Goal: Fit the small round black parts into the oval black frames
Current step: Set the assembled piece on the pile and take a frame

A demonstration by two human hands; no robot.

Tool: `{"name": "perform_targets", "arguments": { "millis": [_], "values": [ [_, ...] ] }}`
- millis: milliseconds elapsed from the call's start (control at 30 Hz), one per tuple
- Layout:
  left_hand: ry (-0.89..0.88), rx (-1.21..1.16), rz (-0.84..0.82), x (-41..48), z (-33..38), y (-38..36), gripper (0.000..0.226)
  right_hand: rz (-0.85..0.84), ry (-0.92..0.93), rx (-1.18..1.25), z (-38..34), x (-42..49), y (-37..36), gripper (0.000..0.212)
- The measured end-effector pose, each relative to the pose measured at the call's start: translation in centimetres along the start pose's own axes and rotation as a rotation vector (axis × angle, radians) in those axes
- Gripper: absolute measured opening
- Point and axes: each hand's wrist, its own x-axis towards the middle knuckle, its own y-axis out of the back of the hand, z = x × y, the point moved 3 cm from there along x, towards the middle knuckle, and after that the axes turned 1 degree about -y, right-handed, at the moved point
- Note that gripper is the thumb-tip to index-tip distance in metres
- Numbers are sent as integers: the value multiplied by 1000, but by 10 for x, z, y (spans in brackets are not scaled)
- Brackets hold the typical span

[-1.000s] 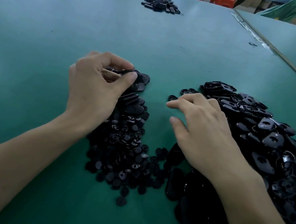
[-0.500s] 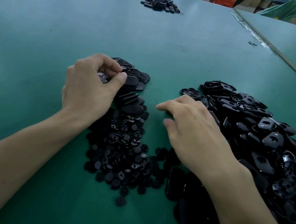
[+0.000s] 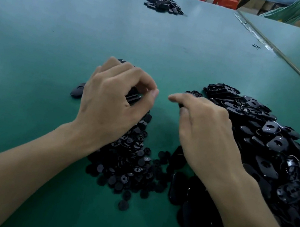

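Head view: round parts (image 3: pixel 133 161) heaped on desk (image 3: pixel 58 40) between wrists; oval frames (image 3: pixel 271 136) piled at right. Best fit: line part square over frame hole, press flat with thumb, no forcing if tilted. Left grip (image 3: pixel 115 104) curled, knuckles up, thumb meeting index tip above frame stack (image 3: pixel 134 98); anything pinched, cannot tell. Right grip (image 3: pixel 206 134) palm down, index extended, thumb beneath, pinching dark piece (image 3: pixel 181 105).

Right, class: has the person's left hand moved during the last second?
Yes. Measured against the far pile of parts, which sits unchanged, the left hand has shifted right, toward the right hand.
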Motion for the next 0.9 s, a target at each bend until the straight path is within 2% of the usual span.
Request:
{"name": "perform_targets", "arguments": {
  "millis": [200, 333, 467, 667, 900],
  "values": [
    [-23, -96, -67, 0, 7, 0, 19, 245, 91, 309, -6, -2, 9, 28],
    [-61, -126, -137, -1, 10, -2, 24, 246, 57, 637, -6, -3, 7, 26],
    [-54, -199, -155, -1, 8, -4, 20, 235, 82, 774, -9, -4, 5, 25],
    [-20, -311, -149, 0, 10, -6, 5, 256, 46, 776, -7, -2, 8, 19],
    [4, -346, -119, 1, 10, -4, 7, 252, -7, 716, 1, -2, 11, 12]
  ]
}}
